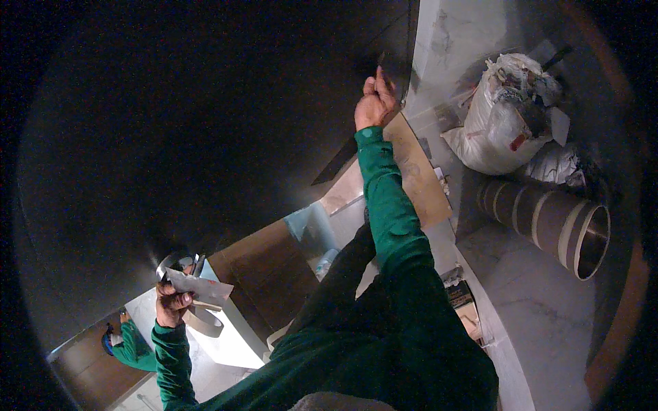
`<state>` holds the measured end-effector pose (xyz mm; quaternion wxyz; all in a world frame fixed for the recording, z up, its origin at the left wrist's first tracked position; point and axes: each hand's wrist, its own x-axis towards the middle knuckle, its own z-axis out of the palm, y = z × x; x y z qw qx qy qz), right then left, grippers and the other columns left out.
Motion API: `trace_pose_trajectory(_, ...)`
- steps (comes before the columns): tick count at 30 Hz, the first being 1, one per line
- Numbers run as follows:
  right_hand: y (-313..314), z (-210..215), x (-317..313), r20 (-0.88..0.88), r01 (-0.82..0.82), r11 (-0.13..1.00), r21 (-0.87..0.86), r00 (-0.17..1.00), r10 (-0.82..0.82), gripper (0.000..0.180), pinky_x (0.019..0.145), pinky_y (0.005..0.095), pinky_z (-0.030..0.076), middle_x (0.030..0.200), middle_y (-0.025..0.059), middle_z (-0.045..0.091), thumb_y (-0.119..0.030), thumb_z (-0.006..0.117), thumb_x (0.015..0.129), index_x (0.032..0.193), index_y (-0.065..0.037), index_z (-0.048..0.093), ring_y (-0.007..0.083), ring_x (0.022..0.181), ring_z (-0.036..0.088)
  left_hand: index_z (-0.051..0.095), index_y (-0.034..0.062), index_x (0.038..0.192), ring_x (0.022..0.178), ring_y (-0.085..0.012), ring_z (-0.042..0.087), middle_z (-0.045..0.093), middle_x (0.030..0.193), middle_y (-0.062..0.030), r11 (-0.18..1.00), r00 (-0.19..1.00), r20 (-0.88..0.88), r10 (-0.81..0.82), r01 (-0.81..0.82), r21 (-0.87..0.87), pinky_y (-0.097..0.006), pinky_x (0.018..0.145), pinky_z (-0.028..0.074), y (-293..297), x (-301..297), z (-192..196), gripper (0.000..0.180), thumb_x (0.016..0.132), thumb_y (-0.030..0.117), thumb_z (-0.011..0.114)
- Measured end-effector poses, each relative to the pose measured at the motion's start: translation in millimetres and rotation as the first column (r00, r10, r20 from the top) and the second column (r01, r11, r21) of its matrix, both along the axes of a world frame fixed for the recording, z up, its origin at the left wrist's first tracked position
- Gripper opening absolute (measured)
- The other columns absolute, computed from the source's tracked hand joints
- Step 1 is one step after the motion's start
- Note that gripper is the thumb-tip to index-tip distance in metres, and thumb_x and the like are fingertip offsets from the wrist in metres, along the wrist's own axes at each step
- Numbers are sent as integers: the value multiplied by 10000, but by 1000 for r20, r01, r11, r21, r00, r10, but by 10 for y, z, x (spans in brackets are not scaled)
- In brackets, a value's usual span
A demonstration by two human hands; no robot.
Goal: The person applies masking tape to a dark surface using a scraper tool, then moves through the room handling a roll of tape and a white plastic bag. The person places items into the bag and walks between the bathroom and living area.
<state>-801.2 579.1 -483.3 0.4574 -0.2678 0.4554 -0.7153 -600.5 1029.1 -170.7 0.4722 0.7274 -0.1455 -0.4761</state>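
My left hand [171,305] is closed around a flat grey metal scraper plate [202,286] at the lower left. A pale ring like a roll of masking tape [205,322] hangs just below the plate. Above my knuckles is a shiny curved piece [164,264], its kind unclear. My right hand [375,103] reaches up and away along a large dark panel [226,130], near its right edge. Its fingers pinch together, and a thin dark thing [382,61] shows at their tips, too dim to name.
A stuffed white sack [490,130] stands at the right, with a wide brown tube [545,222] banded in pale stripes lying before it. A tan board [415,168] lies beyond my right forearm. Another person in a green sleeve [133,346] appears at the far lower left.
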Motion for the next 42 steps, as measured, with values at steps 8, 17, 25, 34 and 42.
trace_pose_trajectory(8, 180, -173, -83, -74, -71, 994, -82, 995, 65, 210, 803, 277, 479, 1074, 30, 537, -27, 617, 886, 1082, -40, 692, 139, 981, 499, 598, 99, 1148, 1126, -294, 574, 597, 1216, -175, 988, 979, 192, -70, 94, -120, -430, 982, 449, 101, -14, -62, 565, 631, -40, 779)
trace_pose_trajectory(17, -377, -174, -726, -192, -182, 918, 352, 946, 261, 205, 810, 371, 449, 917, 122, 653, -175, 677, 778, 886, -3, 653, 244, 855, 587, 599, 82, 1041, 1096, -269, 579, 598, 1199, -134, 1000, 997, 75, 28, -27, -3, -392, 922, 491, 88, 1, -47, 428, 651, 3, 759)
trace_pose_trajectory(25, -625, 648, -755, -193, -300, 905, 302, 910, 366, 169, 736, 344, 449, 840, 97, 643, -120, 671, 775, 865, 23, 665, 210, 779, 567, 580, 77, 1140, 1051, -251, 591, 602, 1177, -114, 997, 988, 152, -27, 37, -62, -357, 844, 507, 128, -35, -114, 457, 705, 72, 723)
trace_pose_trajectory(34, 1253, -663, -2017, -196, -234, 825, 514, 905, 379, 471, 842, 373, 466, 1065, 142, 660, -415, 611, 870, 1056, 15, 662, 265, 916, 604, 467, 122, 1009, 659, -185, 582, 574, 764, -63, 997, 963, 257, -78, 75, 24, -327, 611, 517, 95, 21, -195, 226, 820, 144, 589)
trace_pose_trajectory(42, 3899, -1094, -3686, -578, 27, 623, 782, 404, 709, 275, 754, 396, 457, 938, 135, 685, -250, 644, 847, 965, -4, 680, 275, 810, 608, 593, 51, 963, 670, -160, 585, 620, 807, -30, 993, 964, 257, -70, 91, -71, -321, 648, 496, -189, -432, -94, 270, 741, 96, 741)
